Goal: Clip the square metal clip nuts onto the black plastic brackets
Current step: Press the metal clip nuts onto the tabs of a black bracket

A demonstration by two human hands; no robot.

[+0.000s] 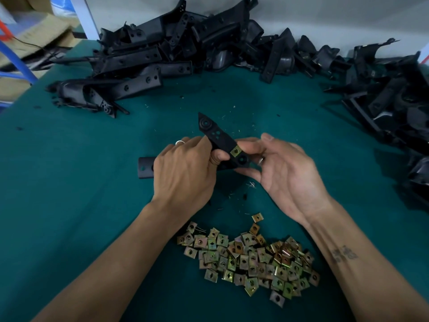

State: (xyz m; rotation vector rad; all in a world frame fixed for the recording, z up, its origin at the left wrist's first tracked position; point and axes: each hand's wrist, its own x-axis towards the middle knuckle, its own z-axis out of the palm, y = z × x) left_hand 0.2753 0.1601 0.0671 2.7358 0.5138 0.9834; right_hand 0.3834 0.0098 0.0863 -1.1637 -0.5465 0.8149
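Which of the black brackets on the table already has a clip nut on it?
The bracket held in both hands: a clip nut sits on its edge by the right hand. The piled brackets show none.

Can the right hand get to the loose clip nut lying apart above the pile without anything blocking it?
Probably yes: the lone clip nut lies on bare cloth just below the right hand, though that hand holds the bracket.

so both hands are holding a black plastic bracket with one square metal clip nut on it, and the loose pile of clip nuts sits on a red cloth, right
Not quite: the cloth is teal green, not red, as the head view shows. The rest holds: the left hand and right hand hold a black plastic bracket bearing one square metal clip nut, and the loose pile of clip nuts lies on that cloth.
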